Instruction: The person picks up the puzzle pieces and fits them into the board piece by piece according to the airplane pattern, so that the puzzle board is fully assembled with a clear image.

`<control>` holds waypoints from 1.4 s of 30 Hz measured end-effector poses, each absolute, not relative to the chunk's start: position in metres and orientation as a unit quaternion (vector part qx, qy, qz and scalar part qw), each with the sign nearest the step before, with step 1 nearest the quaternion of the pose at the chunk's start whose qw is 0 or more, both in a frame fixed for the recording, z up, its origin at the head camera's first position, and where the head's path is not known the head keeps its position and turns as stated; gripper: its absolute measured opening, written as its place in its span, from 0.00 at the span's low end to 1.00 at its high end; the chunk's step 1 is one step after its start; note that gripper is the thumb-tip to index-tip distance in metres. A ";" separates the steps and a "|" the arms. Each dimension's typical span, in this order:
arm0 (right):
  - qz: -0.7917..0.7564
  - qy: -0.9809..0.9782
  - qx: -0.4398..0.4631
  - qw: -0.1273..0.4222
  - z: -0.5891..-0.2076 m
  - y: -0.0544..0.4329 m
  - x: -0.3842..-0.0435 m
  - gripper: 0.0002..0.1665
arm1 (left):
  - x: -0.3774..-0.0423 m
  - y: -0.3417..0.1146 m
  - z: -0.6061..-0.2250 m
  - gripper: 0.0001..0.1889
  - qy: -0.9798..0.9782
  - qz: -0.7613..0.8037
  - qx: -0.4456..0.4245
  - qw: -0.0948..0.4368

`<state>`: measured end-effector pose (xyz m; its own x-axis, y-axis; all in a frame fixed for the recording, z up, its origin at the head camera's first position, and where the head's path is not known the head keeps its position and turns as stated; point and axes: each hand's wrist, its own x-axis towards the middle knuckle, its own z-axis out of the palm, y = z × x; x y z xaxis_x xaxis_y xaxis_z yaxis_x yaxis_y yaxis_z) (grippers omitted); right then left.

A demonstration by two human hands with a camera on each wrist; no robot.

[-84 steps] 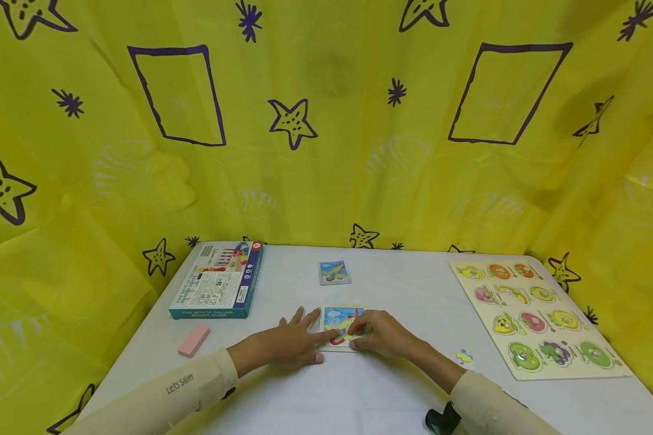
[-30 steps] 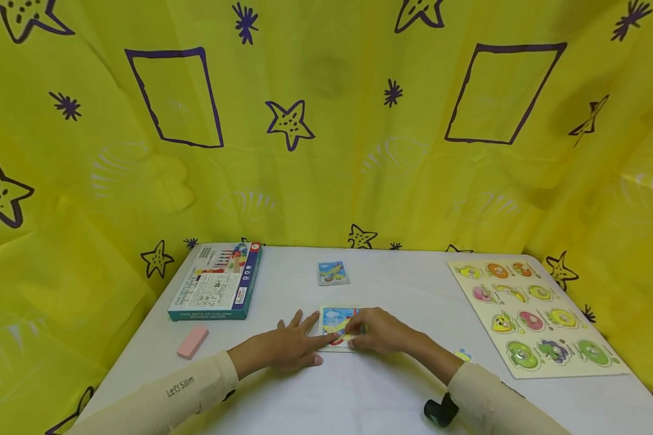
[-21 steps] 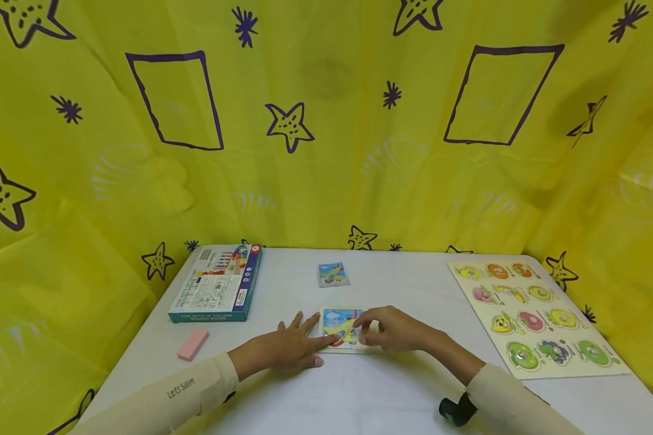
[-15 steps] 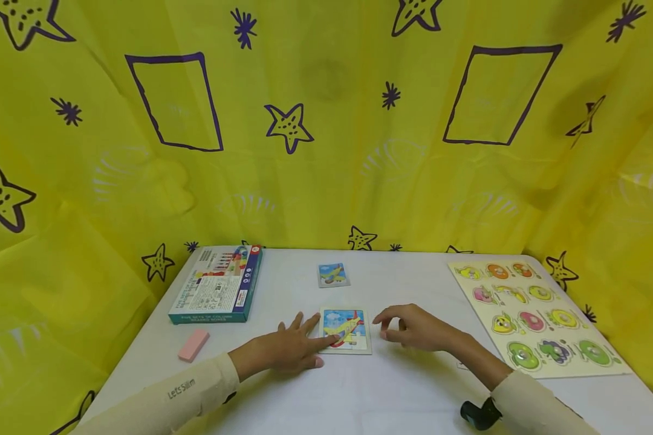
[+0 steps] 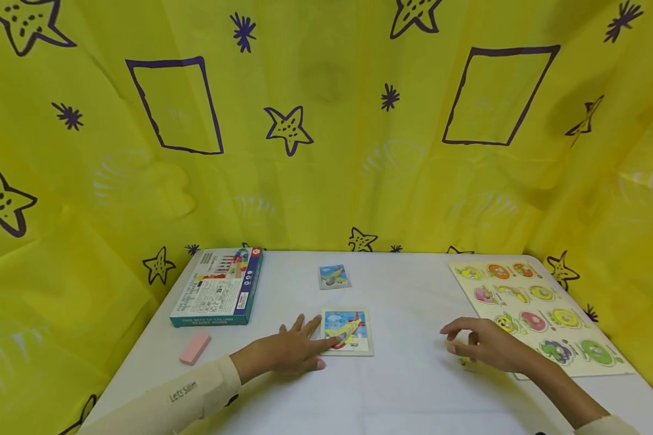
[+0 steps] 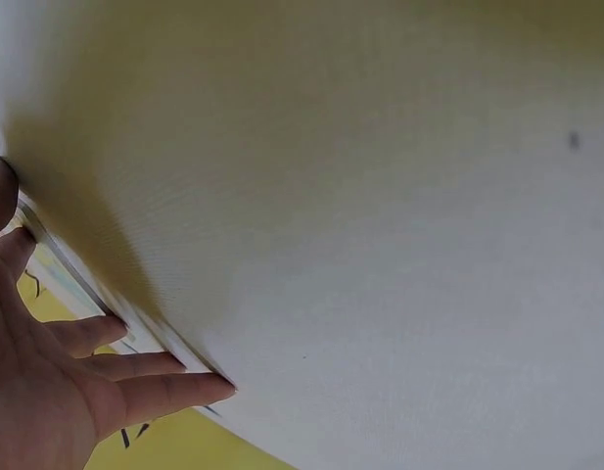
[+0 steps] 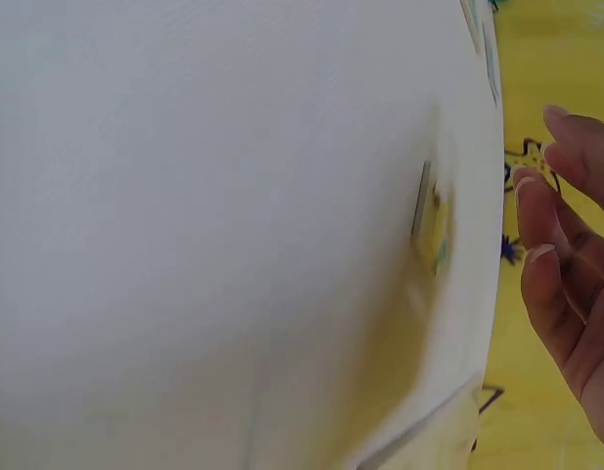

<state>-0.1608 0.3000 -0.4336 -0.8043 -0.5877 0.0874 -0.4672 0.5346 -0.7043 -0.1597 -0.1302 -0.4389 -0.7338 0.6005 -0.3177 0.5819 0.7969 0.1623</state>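
A small jigsaw puzzle in a pale frame, showing a yellow and red airplane on blue sky (image 5: 354, 320), lies mid-table. My left hand (image 5: 296, 350) rests at its left edge, fingers spread, index fingertip touching the picture's lower part. Off to the right, my right hand (image 5: 490, 345) hovers with loosely bent fingers and nothing between them. Just under its fingertips, partly covered, is a loose puzzle piece (image 5: 467, 364); the right wrist view shows this small yellowish piece (image 7: 436, 230) on the white table, apart from the fingers.
A matching airplane picture card (image 5: 334, 277) lies beyond the puzzle. At left are a teal-edged box (image 5: 217, 290) and a pink block (image 5: 195, 348). A fruit peg board (image 5: 528, 302) covers the right side. A yellow curtain (image 5: 326, 181) hangs behind the white table (image 5: 392, 386).
My right hand has let go of the puzzle and moved right, over the loose piece near the fruit board. The puzzle picture is now mostly uncovered. My left hand has stayed on it.
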 end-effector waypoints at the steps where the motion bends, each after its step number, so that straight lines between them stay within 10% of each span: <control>1: -0.375 0.875 -0.297 0.079 -0.434 0.305 -0.158 0.17 | -0.159 -0.130 -0.438 0.29 0.931 0.022 0.318 0.176; 20: -0.218 0.949 -0.229 -0.022 -0.452 0.319 -0.135 0.21 | -0.160 -0.133 -0.438 0.29 0.932 0.018 0.320 0.169; 42: -0.434 0.855 -0.251 0.135 -0.451 0.321 -0.142 0.14 | -0.158 -0.131 -0.438 0.29 0.931 0.024 0.323 0.171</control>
<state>-0.1422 0.3213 -0.4510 -0.8371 -0.5469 -0.0135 -0.3118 0.4972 -0.8097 -0.1577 -0.1307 -0.4383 -0.7336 0.6085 -0.3026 0.5924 0.7908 0.1541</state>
